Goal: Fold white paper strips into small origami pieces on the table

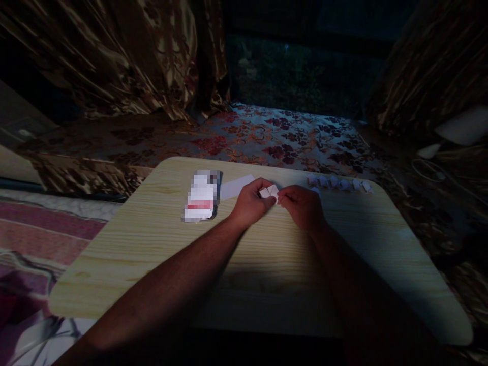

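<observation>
Forearms point(171, 279) stretched over the desk point(133, 249), and I can see the left hand point(249, 204) and right hand point(303, 206) close together, both pinching a folded white paper point(270, 191), row of small folded pieces point(341, 183) farther right

On table point(145, 244): blurred item point(200, 195) at left, sheet point(233, 188) just right of it, row of folded papers point(333, 182) at far right. Between left hand point(249, 202) and right hand point(305, 206): paper piece point(270, 191). Behind table: ledge point(282, 137).
</observation>
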`<state>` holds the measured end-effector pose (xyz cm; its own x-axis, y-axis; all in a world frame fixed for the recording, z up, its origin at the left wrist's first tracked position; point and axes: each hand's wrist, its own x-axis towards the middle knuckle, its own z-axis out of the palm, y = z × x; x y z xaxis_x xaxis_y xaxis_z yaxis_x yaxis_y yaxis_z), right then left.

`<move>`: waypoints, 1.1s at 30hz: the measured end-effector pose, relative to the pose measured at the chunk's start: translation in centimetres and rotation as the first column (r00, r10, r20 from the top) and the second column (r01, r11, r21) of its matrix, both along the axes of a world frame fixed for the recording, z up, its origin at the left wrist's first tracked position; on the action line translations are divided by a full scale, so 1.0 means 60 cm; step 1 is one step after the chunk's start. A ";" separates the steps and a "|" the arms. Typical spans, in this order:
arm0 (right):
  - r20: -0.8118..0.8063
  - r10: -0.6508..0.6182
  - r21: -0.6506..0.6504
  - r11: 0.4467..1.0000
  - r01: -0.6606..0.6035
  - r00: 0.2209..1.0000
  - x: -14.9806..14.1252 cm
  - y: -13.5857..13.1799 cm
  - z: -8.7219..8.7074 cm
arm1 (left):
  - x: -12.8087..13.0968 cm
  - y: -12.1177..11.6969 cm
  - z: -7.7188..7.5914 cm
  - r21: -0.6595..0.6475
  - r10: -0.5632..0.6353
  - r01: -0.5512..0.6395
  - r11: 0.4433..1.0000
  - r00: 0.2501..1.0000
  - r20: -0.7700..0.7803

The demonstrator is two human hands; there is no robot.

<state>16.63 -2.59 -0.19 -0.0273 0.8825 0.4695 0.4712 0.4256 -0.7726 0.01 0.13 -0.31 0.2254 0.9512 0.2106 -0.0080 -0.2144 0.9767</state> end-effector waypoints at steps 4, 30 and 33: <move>-0.046 0.029 -0.013 0.999 -0.029 0.999 0.001 0.000 0.003 | 0.001 0.001 0.002 -0.051 -0.008 0.011 0.999 0.998 0.061; -0.066 0.358 -0.296 0.884 -0.361 0.931 0.026 -0.013 0.033 | -0.031 0.013 0.022 -0.312 -0.442 0.454 0.835 0.890 0.113; -0.054 0.353 -0.297 0.887 -0.353 0.934 0.027 -0.012 0.032 | -0.031 0.013 0.020 -0.312 -0.457 0.468 0.826 0.882 0.112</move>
<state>18.23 -3.32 1.71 -0.3632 0.9128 0.1868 0.3338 0.3146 -0.8886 -1.86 0.93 0.89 0.6549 0.7522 -0.0732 -0.0585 0.1470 0.9874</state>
